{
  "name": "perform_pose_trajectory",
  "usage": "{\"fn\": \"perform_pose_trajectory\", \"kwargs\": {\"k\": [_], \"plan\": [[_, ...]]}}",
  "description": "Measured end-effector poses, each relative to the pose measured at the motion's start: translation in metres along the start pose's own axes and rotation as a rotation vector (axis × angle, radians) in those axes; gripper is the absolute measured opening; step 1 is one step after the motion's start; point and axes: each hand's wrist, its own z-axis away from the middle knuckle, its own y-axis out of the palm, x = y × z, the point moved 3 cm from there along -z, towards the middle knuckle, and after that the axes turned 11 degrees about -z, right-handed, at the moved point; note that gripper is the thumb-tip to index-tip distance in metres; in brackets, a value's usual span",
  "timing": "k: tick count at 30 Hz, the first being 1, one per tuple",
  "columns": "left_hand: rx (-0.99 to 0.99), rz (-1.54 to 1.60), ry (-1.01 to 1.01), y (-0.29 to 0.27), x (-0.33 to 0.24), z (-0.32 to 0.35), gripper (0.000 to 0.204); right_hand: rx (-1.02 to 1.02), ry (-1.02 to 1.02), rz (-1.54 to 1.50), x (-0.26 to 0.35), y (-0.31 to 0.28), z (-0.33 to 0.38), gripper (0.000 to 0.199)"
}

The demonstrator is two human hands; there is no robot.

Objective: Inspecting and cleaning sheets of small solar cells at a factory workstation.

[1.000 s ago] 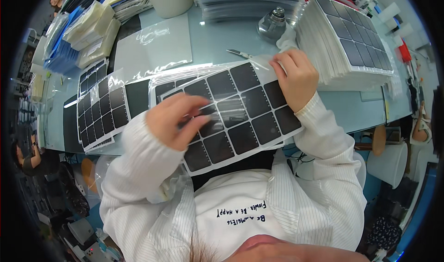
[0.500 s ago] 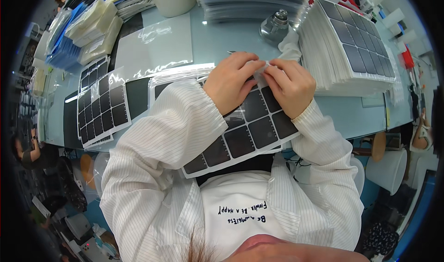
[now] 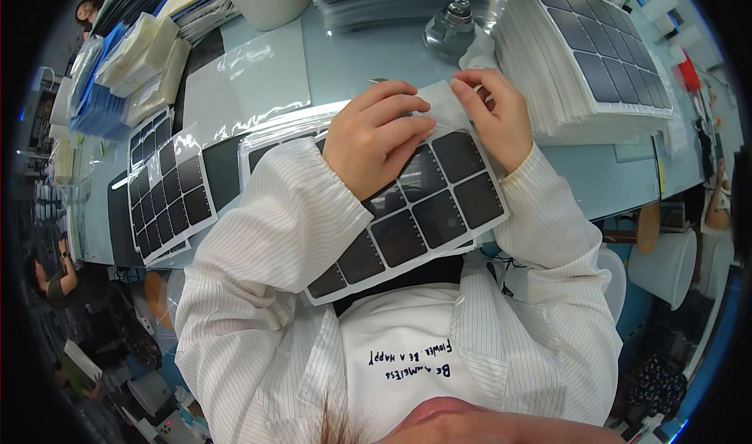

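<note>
A white-bordered sheet of glossy black squares lies tilted at the table's near edge, in front of my body. My left hand is closed, its fingers bent over the sheet's upper part, the thumb side pressed on the black squares. Between thumb and index finger, my right hand pinches the corner of a thin translucent film, raised at the sheet's far edge. The film stretches between both hands. How far it covers the squares cannot be made out. A small dark tip shows just beyond my left knuckles.
At right stands a tall stack of similar sheets. A glass bottle with a metal top and a crumpled white tissue are beside it. More sheets and a clear-covered pale sheet lie left; packets are piled behind.
My hands have parted: the right has moved slightly right and up with the film's corner, the left slightly left and down. More of the film now shows between them.
</note>
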Motion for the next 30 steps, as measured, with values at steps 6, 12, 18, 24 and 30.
{"fn": "perform_pose_trajectory", "kwargs": {"k": [6,12,18,24,30], "plan": [[-0.185,-0.111,0.200,-0.010,-0.009,-0.003,0.017,0.069,0.319,-0.386,-0.024,0.009,-0.004,0.026],[-0.223,-0.139,0.188,-0.017,-0.013,-0.003,0.017,0.250,0.433,-0.498,-0.011,0.002,0.000,0.025],[0.011,0.061,0.061,-0.029,-0.020,0.013,0.014,0.230,0.479,-0.535,-0.012,0.008,0.001,0.021],[0.340,0.148,-0.067,-0.076,-0.037,0.077,0.012,0.248,0.482,-0.521,-0.016,0.013,0.005,0.020],[0.309,0.213,-0.368,-0.137,-0.040,0.159,0.011,0.242,0.489,-0.490,-0.016,0.019,0.005,0.019]]}}
